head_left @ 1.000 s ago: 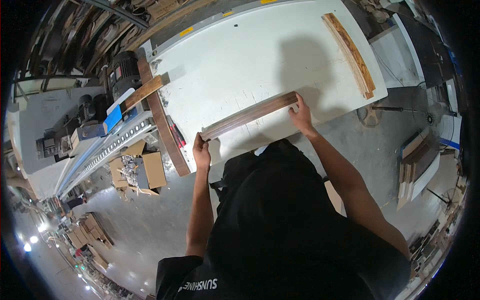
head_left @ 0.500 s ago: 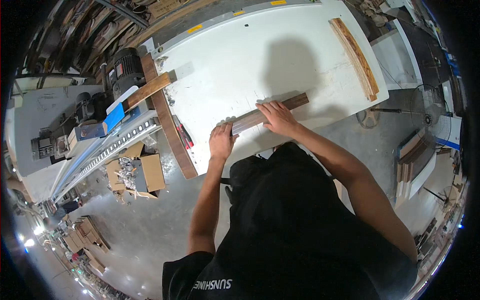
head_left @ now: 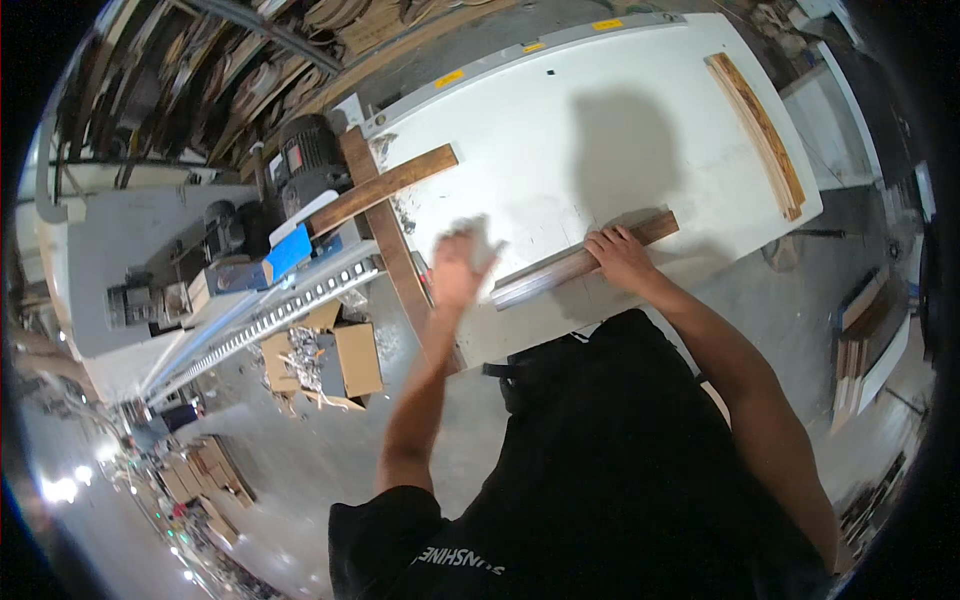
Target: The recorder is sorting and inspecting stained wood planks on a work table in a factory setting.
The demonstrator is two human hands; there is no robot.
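Note:
A dark brown wood strip [head_left: 560, 273] lies at a slant along the near side of the white tabletop [head_left: 520, 150]. My right hand [head_left: 620, 258] grips it near its right end, fingers curled over the top. Blurred by motion, my left hand [head_left: 462, 268] is raised off the strip's left end, thumb apart and nothing visible in it. Beyond that hand, another brown wood strip [head_left: 410, 178] juts from the machine at the left over the tabletop. It crosses above a brown board [head_left: 395, 255] along the table's left edge.
Dark motors [head_left: 312, 150] and a metal rail [head_left: 270, 320] belong to the machine at left. A cardboard box [head_left: 358, 358] of scraps sits on the floor below. Light wood strips [head_left: 757, 137] lie at the table's right end. Stacked boards [head_left: 858, 355] lean at far right.
My left hand has let go of the dark strip and moved up and away from it. The strip from the machine reaches farther over the table. The whole view has shifted.

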